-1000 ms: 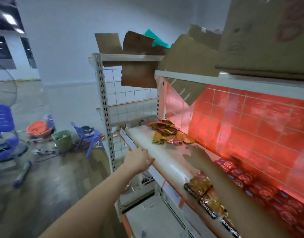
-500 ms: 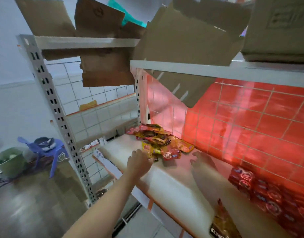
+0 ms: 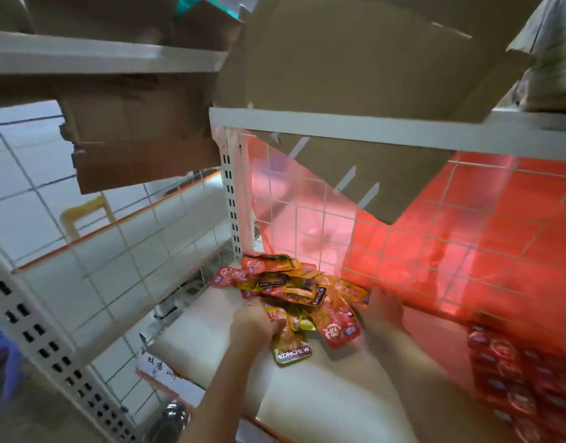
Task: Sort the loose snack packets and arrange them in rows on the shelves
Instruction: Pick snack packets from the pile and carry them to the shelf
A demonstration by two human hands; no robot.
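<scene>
On the white shelf [image 3: 307,407], the left hand [image 3: 254,326] curls its fingers onto a yellow packet [image 3: 291,345]. The right hand [image 3: 382,310] grips the right side of the loose packet pile [image 3: 294,289], heaped at the shelf's far-left corner. Red packets [image 3: 514,378] are stacked in rows at the right edge.

A white shelf [image 3: 307,407] bears a loose packet heap [image 3: 294,289] and red packet rows [image 3: 524,385].
</scene>
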